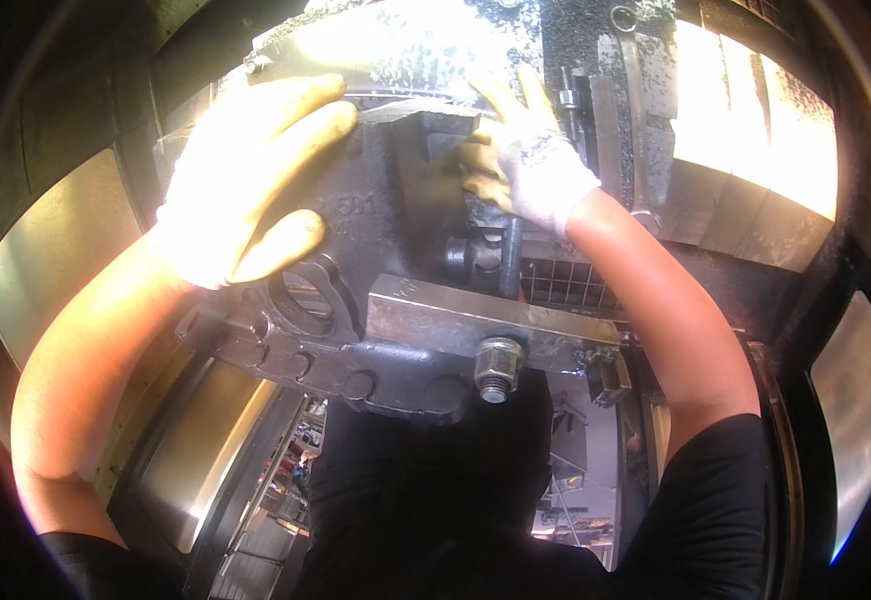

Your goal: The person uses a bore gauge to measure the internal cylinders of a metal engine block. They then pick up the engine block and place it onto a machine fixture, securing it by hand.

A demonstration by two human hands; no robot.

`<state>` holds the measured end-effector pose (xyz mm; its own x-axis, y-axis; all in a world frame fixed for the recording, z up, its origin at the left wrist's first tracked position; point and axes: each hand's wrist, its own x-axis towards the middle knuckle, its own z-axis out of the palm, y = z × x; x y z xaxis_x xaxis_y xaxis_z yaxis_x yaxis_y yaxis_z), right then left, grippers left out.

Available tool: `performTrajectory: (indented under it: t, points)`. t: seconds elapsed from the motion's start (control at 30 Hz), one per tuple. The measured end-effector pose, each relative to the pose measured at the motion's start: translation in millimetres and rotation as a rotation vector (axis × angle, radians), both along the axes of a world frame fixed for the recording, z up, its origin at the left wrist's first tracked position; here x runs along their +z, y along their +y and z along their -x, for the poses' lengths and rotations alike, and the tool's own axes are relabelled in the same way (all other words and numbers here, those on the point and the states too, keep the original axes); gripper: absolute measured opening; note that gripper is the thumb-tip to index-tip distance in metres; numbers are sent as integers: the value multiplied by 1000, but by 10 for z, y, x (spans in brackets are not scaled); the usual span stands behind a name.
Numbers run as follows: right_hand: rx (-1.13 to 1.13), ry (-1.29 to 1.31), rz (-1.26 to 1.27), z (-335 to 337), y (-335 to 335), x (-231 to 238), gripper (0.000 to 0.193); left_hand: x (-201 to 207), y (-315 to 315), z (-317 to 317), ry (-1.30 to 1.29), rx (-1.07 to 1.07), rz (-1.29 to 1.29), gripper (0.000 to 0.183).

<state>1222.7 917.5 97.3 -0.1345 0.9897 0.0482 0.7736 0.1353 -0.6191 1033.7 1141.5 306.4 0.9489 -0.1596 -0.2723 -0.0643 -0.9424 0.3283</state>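
Note:
A large dark metal casting [375, 235] with a raised marking and a round eye stands in front of me. My left hand [255, 185], in a white glove with yellow finger coating, lies along its left side, fingers stretched and thumb apart. Beyond its right upper corner is my right hand [525, 155], gloved alike, two fingers spread upward and the others bent toward the casting. I cannot tell whether those fingertips touch it. A dark rod [511, 258] runs down below the right hand. Strong glare washes out part of the left glove.
A clamp bar [455, 312] with a large nut and bolt [496, 368] crosses the casting's near side. At the back right lies a long wrench [635, 120] on a chip-covered surface. Bright metal panels [745, 140] and a wire grid [567, 283] are on the right.

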Motion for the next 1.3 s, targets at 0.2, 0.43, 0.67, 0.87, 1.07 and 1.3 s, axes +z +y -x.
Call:
performTrajectory:
  t: [0.2,0.43,0.67,0.87,1.07,1.3]
  points:
    - [-68,142,41,153,-26,-317,20,-2,3,-14,-5,-5,-7,67]
    - [-13,-12,25,19,42,-2,19,8,-6,-2,1,6,2,67]
    - [14,-51,52,26,51,-13,20,5,-5,-34,-18,-5,2,68]
    - [8,-96,56,43,52,33,22,4,4,-5,-10,1,3,68]
    - [24,-5,-21,-5,25,-51,21,-16,8,-5,-14,0,10,68]
    - [-7,-67,61,70,36,-22,18,1,-2,-9,-7,-5,-3,66]
